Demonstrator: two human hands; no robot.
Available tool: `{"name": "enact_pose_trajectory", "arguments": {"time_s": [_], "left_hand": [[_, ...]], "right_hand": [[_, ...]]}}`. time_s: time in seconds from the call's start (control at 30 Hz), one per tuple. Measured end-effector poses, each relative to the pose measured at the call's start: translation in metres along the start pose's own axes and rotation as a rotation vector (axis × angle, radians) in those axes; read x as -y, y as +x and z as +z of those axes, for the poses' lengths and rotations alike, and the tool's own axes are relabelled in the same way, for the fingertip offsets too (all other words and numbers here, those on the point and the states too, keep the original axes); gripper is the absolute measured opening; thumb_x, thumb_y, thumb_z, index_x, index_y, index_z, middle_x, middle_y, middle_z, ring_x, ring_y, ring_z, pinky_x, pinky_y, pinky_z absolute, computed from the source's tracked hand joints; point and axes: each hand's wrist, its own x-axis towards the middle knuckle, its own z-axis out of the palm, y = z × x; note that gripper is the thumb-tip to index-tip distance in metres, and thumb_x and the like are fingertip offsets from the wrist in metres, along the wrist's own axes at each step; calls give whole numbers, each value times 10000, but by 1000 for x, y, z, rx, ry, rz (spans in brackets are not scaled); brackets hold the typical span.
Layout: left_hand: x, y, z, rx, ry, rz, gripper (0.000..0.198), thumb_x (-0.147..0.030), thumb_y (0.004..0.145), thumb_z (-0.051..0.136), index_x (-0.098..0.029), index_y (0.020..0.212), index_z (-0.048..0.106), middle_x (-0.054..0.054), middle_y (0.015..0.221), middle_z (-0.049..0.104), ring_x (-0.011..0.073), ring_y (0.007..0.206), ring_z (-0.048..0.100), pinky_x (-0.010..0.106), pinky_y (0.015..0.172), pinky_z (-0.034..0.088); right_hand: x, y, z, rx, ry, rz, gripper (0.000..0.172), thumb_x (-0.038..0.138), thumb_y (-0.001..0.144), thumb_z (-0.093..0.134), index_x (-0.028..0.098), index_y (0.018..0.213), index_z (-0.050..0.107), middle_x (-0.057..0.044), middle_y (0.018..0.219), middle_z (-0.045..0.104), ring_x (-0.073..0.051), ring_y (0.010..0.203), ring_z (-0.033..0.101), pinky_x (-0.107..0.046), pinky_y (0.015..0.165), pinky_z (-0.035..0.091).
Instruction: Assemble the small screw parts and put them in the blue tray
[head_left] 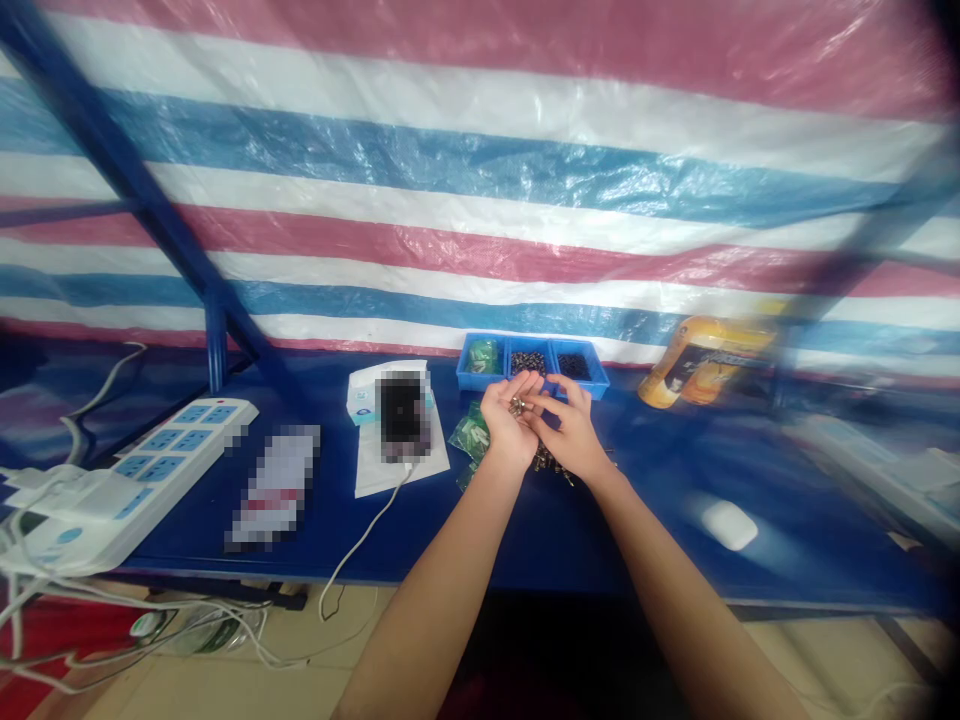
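My left hand (511, 425) is cupped, palm up, with small metal parts (517, 407) lying in it. Over that palm, my right hand (566, 425) has its fingers bent towards the parts; whether it pinches one is too small to tell. Beneath and beside the right hand lies a pile of small brass-coloured parts (556, 466). Green plastic packets (471, 436) rest left of my left hand. Just behind both hands stands a blue tray (480, 382) of three compartments, holding a green packet, brownish small parts (528, 362) and black small parts (574, 366).
On the blue table (555, 555), a power strip (176, 470) with white cables is at left, near a blurred-out flat item (277, 485) and a dark device (403, 415) on white paper. Yellow bottles (697, 362) and a white case (730, 525) are at right.
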Motion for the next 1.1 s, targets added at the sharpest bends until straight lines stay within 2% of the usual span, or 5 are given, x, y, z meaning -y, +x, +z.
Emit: {"name": "enact_pose_trajectory", "arguments": {"time_s": [0.13,0.5,0.67,0.97,1.1], "left_hand": [[2,-1,0,8,7,-28,320,-301,802,550,-75,944,727,191,1064,725,289,1103,677,363,924,552],[3,-5,1,-3,0,-63,340,-302,803,560,-63,987,717,210,1075,720,285,1048,695,324,845,565],[2,-6,2,-19,-9,-64,336,-288,807,559,-79,1018,718,188,1041,728,275,1040,697,337,864,561],[6,-3,-1,-19,-14,-76,356,-298,803,560,-51,1010,710,219,1089,713,282,1064,692,320,871,564],[5,-3,-2,-22,-46,-88,357,-298,802,564,-49,1014,706,218,1129,704,271,1043,699,288,825,574]], "right_hand": [[-3,0,2,-10,-19,14,285,341,928,570,300,1159,732,-92,1379,498,-304,1352,409,-512,1100,319],[-2,1,2,-6,28,50,130,309,901,585,250,945,692,-96,1290,557,-304,1343,421,-516,1094,294],[-2,1,2,18,16,51,207,321,907,578,271,1061,707,-100,1355,519,-310,1367,391,-519,1106,290],[0,-2,5,41,45,96,177,296,927,535,257,1018,682,-108,1358,485,-317,1352,372,-541,1108,316],[0,-2,5,-12,54,87,204,321,966,473,245,1046,645,-118,1352,487,-304,1372,371,-548,1116,318]]}}
